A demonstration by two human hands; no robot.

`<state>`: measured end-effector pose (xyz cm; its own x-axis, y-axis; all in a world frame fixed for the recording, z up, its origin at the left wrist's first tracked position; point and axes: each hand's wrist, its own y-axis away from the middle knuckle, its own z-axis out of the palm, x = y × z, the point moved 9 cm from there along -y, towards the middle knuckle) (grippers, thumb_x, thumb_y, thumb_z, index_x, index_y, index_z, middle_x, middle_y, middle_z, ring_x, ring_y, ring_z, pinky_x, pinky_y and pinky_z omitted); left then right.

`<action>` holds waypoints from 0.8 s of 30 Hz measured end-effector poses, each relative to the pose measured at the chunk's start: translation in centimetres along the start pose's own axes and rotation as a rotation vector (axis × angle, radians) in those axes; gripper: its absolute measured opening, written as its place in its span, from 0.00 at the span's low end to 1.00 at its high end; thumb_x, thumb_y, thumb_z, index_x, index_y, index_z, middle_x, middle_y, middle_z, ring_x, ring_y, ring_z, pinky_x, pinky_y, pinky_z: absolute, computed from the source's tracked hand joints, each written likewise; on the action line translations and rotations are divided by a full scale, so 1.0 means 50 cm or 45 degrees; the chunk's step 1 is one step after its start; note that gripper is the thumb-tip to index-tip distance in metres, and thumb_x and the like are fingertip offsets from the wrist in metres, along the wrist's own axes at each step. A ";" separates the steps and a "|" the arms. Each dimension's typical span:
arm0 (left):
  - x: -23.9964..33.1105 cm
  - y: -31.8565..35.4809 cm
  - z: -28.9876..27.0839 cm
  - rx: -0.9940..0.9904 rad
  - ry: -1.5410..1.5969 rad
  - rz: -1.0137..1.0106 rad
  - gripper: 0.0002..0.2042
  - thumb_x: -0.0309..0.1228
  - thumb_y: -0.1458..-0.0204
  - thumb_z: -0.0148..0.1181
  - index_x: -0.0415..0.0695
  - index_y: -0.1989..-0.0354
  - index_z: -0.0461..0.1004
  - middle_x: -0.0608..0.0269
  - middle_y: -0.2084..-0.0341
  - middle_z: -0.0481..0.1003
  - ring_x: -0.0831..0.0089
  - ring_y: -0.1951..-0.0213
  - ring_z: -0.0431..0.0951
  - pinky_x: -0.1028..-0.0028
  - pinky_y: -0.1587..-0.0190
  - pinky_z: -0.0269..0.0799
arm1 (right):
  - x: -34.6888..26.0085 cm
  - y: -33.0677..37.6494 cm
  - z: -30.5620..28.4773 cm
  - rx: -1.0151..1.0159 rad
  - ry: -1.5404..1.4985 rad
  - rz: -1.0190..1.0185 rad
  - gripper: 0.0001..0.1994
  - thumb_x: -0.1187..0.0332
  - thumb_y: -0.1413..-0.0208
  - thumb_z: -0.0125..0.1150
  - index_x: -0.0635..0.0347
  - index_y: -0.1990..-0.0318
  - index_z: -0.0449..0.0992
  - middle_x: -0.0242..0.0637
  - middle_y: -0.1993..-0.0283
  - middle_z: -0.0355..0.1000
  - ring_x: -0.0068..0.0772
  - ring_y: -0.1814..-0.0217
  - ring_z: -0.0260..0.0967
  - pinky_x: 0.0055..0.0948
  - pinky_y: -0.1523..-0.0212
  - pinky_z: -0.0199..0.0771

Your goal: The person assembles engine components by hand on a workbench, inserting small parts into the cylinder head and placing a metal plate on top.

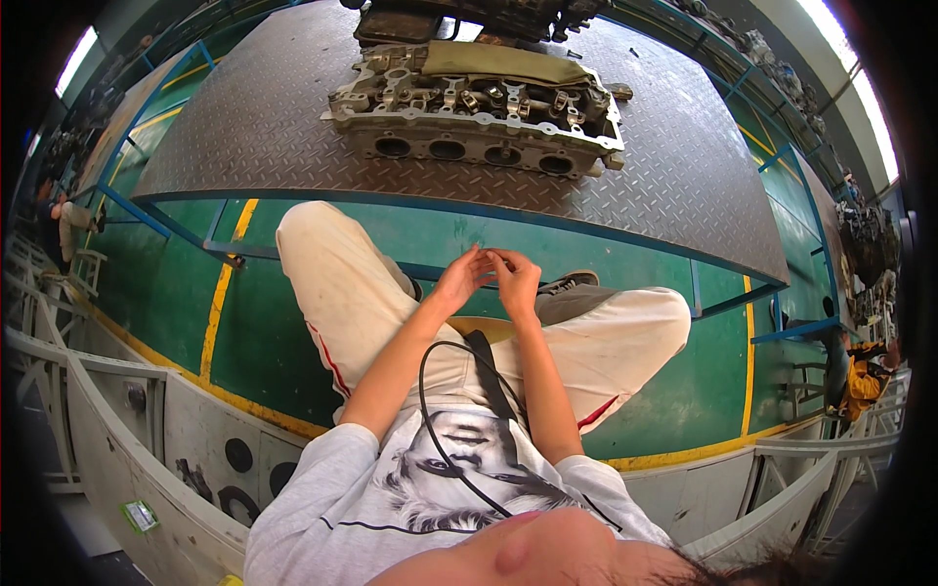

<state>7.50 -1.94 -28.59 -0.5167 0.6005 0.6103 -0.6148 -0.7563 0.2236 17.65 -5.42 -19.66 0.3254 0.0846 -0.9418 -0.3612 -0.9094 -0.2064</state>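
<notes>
Before near edge of surface (244, 127) | left hand (459, 280), right hand (518, 278): fingertips together | cylinder head (479, 127) just inside that edge

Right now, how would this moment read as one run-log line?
Left hand, right hand: bare, fingertips close together | held item: none discernible | long grey metal cylinder head: on grey diamond-plate tabletop, beyond hands
</notes>
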 end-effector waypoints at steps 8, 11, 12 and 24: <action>-0.001 -0.003 0.015 -0.012 -0.088 0.021 0.19 0.50 0.40 0.48 0.47 0.54 0.72 0.66 0.57 0.74 0.73 0.51 0.71 0.66 0.48 0.64 | -0.024 -0.001 -0.020 0.073 0.053 -0.047 0.06 0.72 0.51 0.64 0.62 0.66 0.82 0.44 0.69 0.77 0.33 0.73 0.74 0.28 0.70 0.72; -0.003 -0.003 0.013 0.006 -0.099 0.011 0.18 0.49 0.40 0.48 0.48 0.55 0.72 0.67 0.57 0.73 0.73 0.51 0.71 0.66 0.48 0.64 | -0.021 -0.001 -0.021 0.075 0.045 -0.062 0.06 0.72 0.51 0.64 0.62 0.66 0.82 0.44 0.68 0.78 0.35 0.71 0.75 0.28 0.69 0.72; -0.005 -0.003 0.012 0.017 -0.091 -0.001 0.17 0.48 0.39 0.47 0.48 0.55 0.71 0.66 0.57 0.73 0.72 0.51 0.70 0.66 0.48 0.63 | -0.019 0.000 -0.021 0.077 0.046 -0.061 0.06 0.72 0.51 0.64 0.62 0.66 0.82 0.44 0.68 0.78 0.35 0.71 0.75 0.28 0.69 0.72; -0.010 -0.003 0.012 0.016 -0.083 -0.009 0.14 0.47 0.39 0.48 0.50 0.59 0.70 0.66 0.59 0.73 0.73 0.53 0.70 0.67 0.49 0.63 | 0.004 -0.005 -0.003 0.005 0.009 -0.054 0.06 0.73 0.50 0.64 0.64 0.65 0.81 0.44 0.67 0.78 0.33 0.69 0.75 0.28 0.67 0.72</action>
<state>8.19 -2.30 -28.47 -0.4723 0.5881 0.6566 -0.6106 -0.7555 0.2374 17.92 -5.25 -19.76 0.3464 0.1200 -0.9304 -0.3507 -0.9033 -0.2471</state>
